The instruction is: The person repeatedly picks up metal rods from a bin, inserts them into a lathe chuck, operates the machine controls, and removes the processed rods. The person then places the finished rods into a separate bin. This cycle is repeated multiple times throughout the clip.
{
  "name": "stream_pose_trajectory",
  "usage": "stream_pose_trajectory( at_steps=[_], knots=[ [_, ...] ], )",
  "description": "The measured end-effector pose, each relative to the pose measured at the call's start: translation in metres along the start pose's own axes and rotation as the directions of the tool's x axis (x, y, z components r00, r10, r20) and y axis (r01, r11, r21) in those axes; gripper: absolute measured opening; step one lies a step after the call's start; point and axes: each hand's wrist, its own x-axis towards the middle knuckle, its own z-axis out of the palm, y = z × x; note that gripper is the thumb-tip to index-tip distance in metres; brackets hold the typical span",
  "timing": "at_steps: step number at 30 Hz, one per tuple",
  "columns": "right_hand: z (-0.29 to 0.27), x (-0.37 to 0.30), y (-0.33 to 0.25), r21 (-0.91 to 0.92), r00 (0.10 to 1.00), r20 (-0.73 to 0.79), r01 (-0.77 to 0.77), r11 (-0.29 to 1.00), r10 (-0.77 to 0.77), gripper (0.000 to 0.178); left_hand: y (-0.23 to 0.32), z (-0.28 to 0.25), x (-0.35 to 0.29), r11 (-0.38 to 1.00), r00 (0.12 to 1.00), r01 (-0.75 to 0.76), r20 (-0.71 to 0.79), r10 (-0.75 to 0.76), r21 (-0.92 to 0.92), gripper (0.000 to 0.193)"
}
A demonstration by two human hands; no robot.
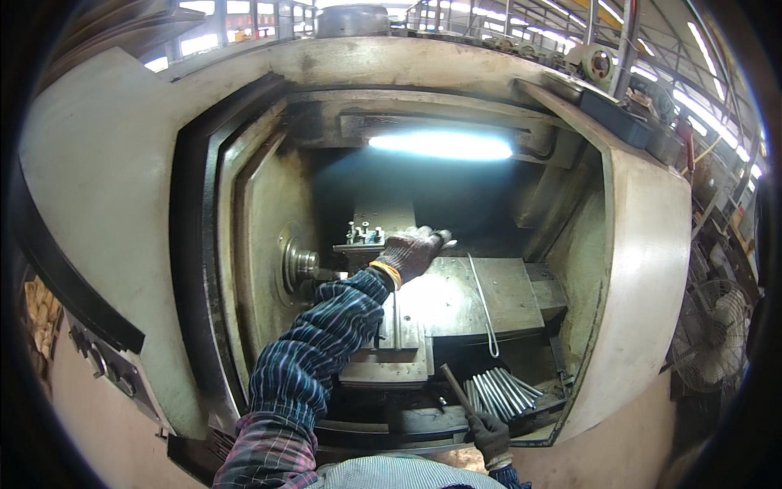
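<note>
My left hand (414, 249), in a dark, pale-tipped glove, is stretched into the lathe's interior, just right of the tool post (365, 236). Its fingers look curled, and a small pale tip shows at their end; I cannot make out what it is. At the lower right, my gloved right hand (490, 438) is closed round a dark, brownish metal rod (456, 388) that slants up to the left. Beside that rod lies a bundle of several bright metal rods (503, 393). A thin hooked wire rod (482, 303) rests on the metal cover (509, 293).
The chuck spindle (303, 265) sticks out of the left wall, close to my left forearm. The machine's pale housing (639, 269) frames the opening. A lamp (440, 146) glows at the back. A fan (717, 334) stands outside on the right.
</note>
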Motion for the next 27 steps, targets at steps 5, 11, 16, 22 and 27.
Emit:
stream_pose_trajectory(
  at_steps=[5, 11, 16, 22, 27],
  knots=[
    [0.019, 0.049, -0.056, 0.137, 0.985, 0.072, 0.143, 0.98, -0.154, 0.026, 0.073, -0.142, -0.036, 0.756, 0.897, 0.206, -0.189, -0.4, -0.622, 0.044],
    [0.077, 0.15, -0.144, 0.146, 0.936, 0.111, 0.317, 0.937, -0.334, 0.032, 0.123, -0.286, -0.16, -0.225, 0.459, 0.406, 0.41, -0.788, -0.886, 0.037],
    [0.13, 0.238, -0.229, -0.234, 0.818, 0.381, 0.536, 0.811, -0.431, 0.043, 0.133, -0.353, -0.271, 0.266, 0.246, 0.64, -0.136, -0.96, -0.721, 0.053],
    [0.177, 0.257, -0.311, -0.615, 0.772, 0.554, 0.631, 0.473, -0.31, 0.041, 0.11, -0.391, -0.311, 0.286, -0.136, 0.757, -0.57, -0.81, -0.587, 0.045],
    [0.188, 0.275, -0.315, -0.517, 0.71, 0.66, 0.666, 0.539, -0.244, 0.046, 0.069, -0.366, -0.336, 0.44, -0.071, 0.722, -0.69, -0.72, -0.534, 0.039]
  ],
)
